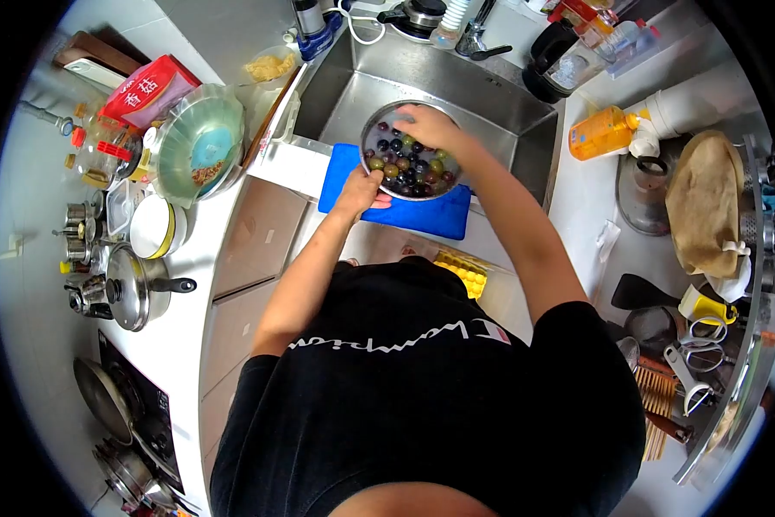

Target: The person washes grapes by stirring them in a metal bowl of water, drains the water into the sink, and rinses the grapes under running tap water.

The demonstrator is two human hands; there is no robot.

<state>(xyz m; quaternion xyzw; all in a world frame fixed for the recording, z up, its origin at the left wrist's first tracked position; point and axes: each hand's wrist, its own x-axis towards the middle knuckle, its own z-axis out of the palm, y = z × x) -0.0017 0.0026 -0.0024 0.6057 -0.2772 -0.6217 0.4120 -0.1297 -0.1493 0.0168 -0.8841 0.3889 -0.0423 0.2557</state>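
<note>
A round metal bowl of dark purple and green grapes is held at the sink's front edge. My left hand grips its near-left rim, thumb up at the edge and fingers underneath. Over the far side of the bowl reaches my right hand, fingers apart and pointing left above the grapes. It appears to hold nothing, though part of the fingers is hard to see. A blue cloth hangs over the counter edge below the bowl.
Behind the bowl lies the steel sink with a black faucet. To the left stand a pale green basin and a lidded pot. An orange bottle and several utensils line the right counter.
</note>
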